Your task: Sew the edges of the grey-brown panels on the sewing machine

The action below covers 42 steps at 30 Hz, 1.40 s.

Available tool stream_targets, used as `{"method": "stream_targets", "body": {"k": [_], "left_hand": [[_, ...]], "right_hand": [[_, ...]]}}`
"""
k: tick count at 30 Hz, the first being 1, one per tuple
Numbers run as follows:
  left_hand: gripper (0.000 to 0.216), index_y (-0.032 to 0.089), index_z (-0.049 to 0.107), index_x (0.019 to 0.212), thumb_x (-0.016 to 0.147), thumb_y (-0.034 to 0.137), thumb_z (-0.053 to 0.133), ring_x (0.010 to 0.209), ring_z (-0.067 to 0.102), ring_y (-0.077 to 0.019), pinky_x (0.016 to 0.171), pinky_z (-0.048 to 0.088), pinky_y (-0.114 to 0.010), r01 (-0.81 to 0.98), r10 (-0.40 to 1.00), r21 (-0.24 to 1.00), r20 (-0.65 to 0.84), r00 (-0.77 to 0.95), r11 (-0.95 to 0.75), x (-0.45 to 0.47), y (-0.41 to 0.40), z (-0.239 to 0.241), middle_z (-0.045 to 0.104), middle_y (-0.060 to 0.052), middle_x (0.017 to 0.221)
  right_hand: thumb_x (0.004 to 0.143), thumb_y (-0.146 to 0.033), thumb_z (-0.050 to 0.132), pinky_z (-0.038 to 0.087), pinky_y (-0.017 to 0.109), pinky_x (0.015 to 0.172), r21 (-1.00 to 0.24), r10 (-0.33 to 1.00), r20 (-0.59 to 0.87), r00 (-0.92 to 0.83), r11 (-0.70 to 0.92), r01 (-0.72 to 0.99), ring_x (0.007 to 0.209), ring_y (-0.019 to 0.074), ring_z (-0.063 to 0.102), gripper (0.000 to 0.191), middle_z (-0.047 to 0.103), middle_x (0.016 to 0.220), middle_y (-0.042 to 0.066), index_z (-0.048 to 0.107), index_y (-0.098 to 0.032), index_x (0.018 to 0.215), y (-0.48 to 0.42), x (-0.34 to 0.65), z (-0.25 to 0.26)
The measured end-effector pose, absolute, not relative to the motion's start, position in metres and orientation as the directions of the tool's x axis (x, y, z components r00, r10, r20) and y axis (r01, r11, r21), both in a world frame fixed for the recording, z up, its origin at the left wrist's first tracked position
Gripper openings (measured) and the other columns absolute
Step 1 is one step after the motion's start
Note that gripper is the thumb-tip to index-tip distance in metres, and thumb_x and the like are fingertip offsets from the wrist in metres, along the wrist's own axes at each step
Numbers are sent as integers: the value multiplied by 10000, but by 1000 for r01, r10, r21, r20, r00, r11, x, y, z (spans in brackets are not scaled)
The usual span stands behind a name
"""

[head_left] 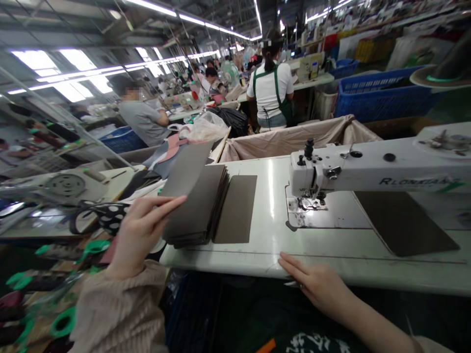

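My left hand [142,228] pinches the near corner of a grey-brown sheet [187,169] and lifts it off a stack of like sheets [200,211] on the white sewing table [265,206]. One single sheet [237,208] lies flat just right of the stack. My right hand [314,282] rests flat on the table's front edge, fingers stretched out, holding nothing. The white sewing machine [368,166] stands to the right, its needle area [311,201] in front of my right hand. A larger dark sheet [403,223] lies under the machine's arm.
Scissors with spotted handles [99,215] lie left of my left hand, green-rimmed pieces [62,323] below. A fabric-lined bin [294,137] stands behind the table. Other workers sit beyond, one in grey [143,117], one in a white shirt with green apron straps [274,88]. Blue crates [382,95] are at right.
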<state>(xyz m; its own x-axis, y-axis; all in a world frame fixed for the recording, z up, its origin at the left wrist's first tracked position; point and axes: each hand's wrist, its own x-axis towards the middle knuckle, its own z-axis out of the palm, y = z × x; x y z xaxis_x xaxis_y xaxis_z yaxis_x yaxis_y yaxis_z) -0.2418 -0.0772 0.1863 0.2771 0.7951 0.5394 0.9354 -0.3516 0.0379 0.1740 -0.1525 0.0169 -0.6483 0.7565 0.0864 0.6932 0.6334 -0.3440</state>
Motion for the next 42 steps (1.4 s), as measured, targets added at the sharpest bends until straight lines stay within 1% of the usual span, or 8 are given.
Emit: {"method": "stream_targets", "body": {"k": [4, 8, 12, 18, 25, 29, 38, 42], "left_hand": [[371, 295, 585, 1317, 999, 332, 398, 1178, 560, -223, 1045, 440, -398, 899, 882, 79, 248, 401, -431, -250, -57, 125, 579, -39, 1308], [431, 298, 528, 1364, 954, 430, 511, 1267, 505, -259, 1099, 390, -438, 908, 901, 132, 243, 360, -398, -251, -64, 95, 519, -46, 1399], [476, 311, 538, 1342, 901, 486, 579, 1317, 461, -293, 1122, 360, -472, 904, 890, 135, 281, 359, -407, -253, -67, 89, 463, -42, 1454], [430, 317, 558, 1322, 907, 427, 554, 1377, 396, -339, 1167, 256, -558, 881, 848, 68, 315, 427, -468, -258, -56, 76, 410, -23, 1503], [410, 491, 527, 1280, 887, 395, 597, 1284, 509, -306, 1128, 366, -573, 915, 830, 180, 510, 227, -361, -222, -67, 81, 481, 126, 1428], [395, 402, 549, 1292, 907, 316, 587, 1313, 475, -290, 1139, 359, -520, 851, 831, 268, 473, 293, -452, -175, -62, 78, 507, 47, 1396], [484, 272, 442, 1439, 971, 380, 500, 1397, 385, -272, 1139, 351, -447, 326, 637, 790, 103, 764, -519, -29, -80, 39, 361, -97, 1540], [410, 256, 487, 1391, 1040, 373, 311, 1376, 419, -249, 1142, 344, -456, 117, 790, 916, 261, 554, -384, -17, -86, 40, 466, -99, 1464]], "right_hand": [[752, -73, 523, 515, 308, 631, -342, 688, 89, -720, 700, 627, 698, 173, 660, 665, 544, 1414, 77, 494, -255, 1390, -157, 165, 19], [776, -89, 524, 518, 292, 723, -443, 689, 107, -717, 679, 586, 817, 175, 682, 539, 658, 1262, 44, 598, -291, 1270, -152, 202, 30], [856, -124, 453, 543, 353, 836, -358, 913, 87, -398, 402, 843, 1045, 221, 659, 532, 575, 1382, 29, 546, -304, 1348, -136, 292, 24], [916, -477, 496, 589, 364, 657, -124, 995, 84, -58, 69, 990, 956, 273, 696, 614, 408, 1519, 46, 359, -333, 1497, -140, 402, 11], [952, -359, 426, 559, 358, 861, -219, 987, 80, -139, 154, 964, 1117, 231, 638, 436, 545, 1411, 7, 548, -326, 1369, -143, 419, 14], [934, -325, 428, 518, 376, 935, -290, 982, 58, -180, 189, 938, 1135, 233, 627, 405, 629, 1314, 15, 617, -291, 1290, -136, 424, 28], [866, -154, 471, 471, 327, 742, -498, 875, 97, -474, 455, 738, 842, 208, 650, 386, 717, 1024, 72, 612, -258, 1210, -173, 297, 105], [858, -131, 513, 433, 289, 725, -638, 751, -9, -660, 505, 582, 802, 173, 634, 319, 718, 925, 15, 632, -272, 1119, -175, 242, 111]]}}
